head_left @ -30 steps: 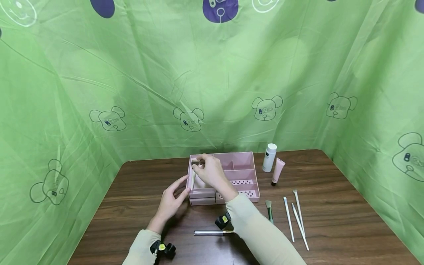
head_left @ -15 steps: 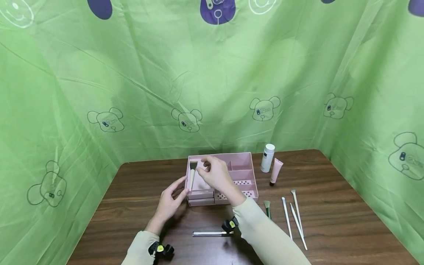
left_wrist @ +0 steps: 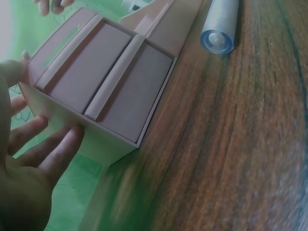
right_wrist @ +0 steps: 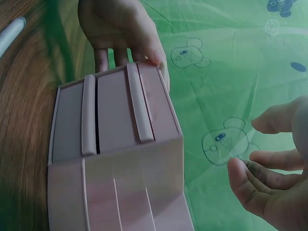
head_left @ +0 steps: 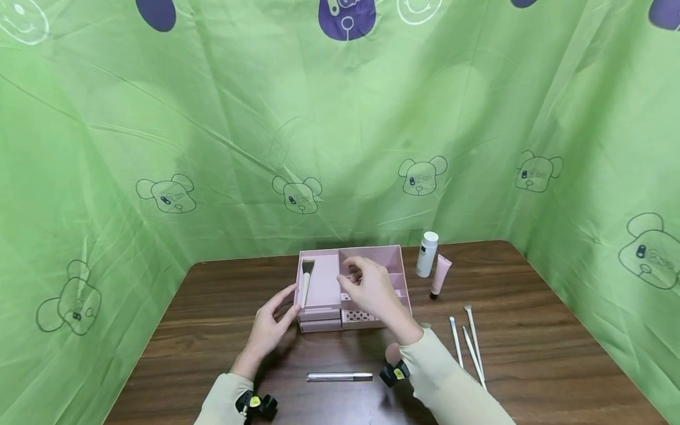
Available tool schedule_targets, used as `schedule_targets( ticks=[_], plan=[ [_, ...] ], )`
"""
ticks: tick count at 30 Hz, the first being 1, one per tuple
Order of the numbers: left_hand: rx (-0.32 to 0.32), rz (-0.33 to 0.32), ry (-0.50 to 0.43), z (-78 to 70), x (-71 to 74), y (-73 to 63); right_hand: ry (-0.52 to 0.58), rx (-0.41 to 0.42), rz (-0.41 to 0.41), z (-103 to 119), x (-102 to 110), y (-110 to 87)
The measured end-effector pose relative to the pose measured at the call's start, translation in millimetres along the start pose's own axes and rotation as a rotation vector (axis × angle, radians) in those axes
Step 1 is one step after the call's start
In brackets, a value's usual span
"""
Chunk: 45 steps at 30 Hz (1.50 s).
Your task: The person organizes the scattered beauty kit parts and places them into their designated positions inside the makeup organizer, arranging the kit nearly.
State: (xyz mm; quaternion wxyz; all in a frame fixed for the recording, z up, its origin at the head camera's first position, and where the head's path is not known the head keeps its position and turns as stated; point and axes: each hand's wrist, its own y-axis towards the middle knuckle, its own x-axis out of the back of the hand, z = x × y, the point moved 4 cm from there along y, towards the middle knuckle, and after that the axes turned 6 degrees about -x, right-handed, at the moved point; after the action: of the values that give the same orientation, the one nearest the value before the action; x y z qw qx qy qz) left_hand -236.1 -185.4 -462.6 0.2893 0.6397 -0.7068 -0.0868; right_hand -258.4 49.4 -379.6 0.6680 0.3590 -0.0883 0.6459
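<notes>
A pink desktop organizer point(head_left: 324, 280) stands on the table. On its upper left tray lies a makeup brush point(head_left: 306, 282) with dark bristles and a pale handle, bristles toward the back. My left hand point(head_left: 270, 326) rests against the organizer's left side near the front corner; in the left wrist view its extended fingers point(left_wrist: 62, 149) touch the side wall. Above the organizer's right compartments hovers my right hand point(head_left: 369, 288), thumb and fingers loosely bent and apart. The right wrist view shows nothing held by this right hand point(right_wrist: 269, 168).
A silver tube point(head_left: 339, 376) lies in front of the organizer. To its right stand a white bottle point(head_left: 427, 255) and a pink squeeze tube point(head_left: 440, 276). Several white-handled brushes point(head_left: 474, 336) lie further right. Green cloth point(head_left: 340, 118) surrounds the table point(head_left: 223, 301).
My right hand has come away from the makeup brush and moved right, leaving it on the upper left tray. The left hand keeps its place on the organizer's side.
</notes>
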Motion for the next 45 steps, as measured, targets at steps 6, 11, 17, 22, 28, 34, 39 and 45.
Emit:
schedule_targets(
  ticks=[6, 11, 17, 22, 28, 34, 39, 45],
  plan=[
    [0.017, 0.004, 0.007, 1.2, -0.2, 0.5, -0.008, -0.026, -0.027, -11, 14, -7.5],
    [0.022, 0.01, 0.002, 1.8, -0.6, -0.5, 0.004, -0.032, -0.025, -20, 21, -12.5],
    [0.03, 0.008, 0.002, 2.0, 0.4, -0.6, 0.002, -0.041, -0.031, -29, 31, -18.6],
    [0.028, 0.016, 0.003, 1.4, 0.9, 0.0, -0.027, -0.035, -0.044, -36, 40, -24.9],
    [0.02, 0.019, 0.002, 1.0, 0.5, 0.8, -0.029, -0.019, -0.069, -43, 51, -34.2],
    [0.016, 0.017, -0.003, 1.0, 0.5, 1.0, -0.055, -0.003, -0.088, -55, 58, -42.4],
    [0.019, 0.014, 0.004, 0.4, 0.6, 0.8, -0.085, -0.026, -0.093, -66, 63, -49.1],
    [0.025, 0.01, 0.018, 1.1, 0.6, 0.8, -0.113, -0.063, -0.097, -76, 69, -57.1]
  ],
)
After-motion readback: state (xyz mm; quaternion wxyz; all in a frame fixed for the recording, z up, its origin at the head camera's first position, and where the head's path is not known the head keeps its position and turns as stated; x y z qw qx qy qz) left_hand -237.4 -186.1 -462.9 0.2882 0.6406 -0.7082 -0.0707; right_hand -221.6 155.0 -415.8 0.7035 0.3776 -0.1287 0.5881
